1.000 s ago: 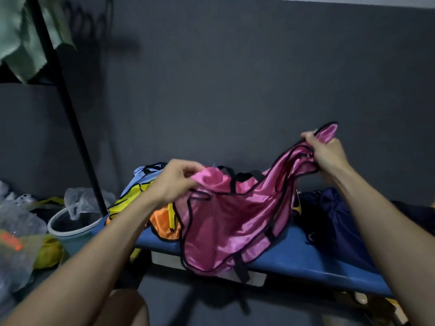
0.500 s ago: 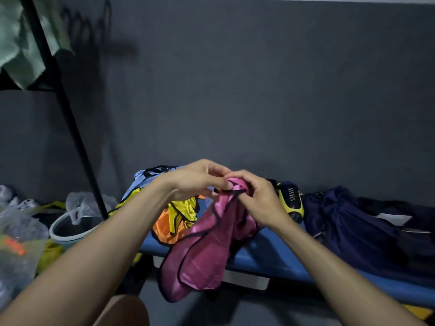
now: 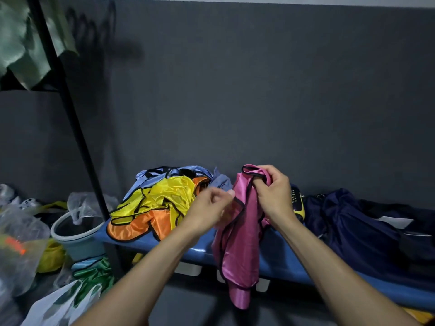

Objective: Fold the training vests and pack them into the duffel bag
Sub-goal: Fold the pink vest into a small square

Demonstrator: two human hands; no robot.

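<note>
Above the bench [image 3: 277,262], right hand [image 3: 273,196] fingers [image 3: 261,184] grip pink vest [image 3: 240,243].

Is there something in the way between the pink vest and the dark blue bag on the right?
Nothing large. The right hand holds the pink vest above the blue bench. Only a yellow and black object lies on the bench between it and the navy duffel bag. Whether the bag is open cannot be seen.

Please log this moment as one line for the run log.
right hand: grips pink vest top | left hand: pinches its edge | bag: on bench
</note>
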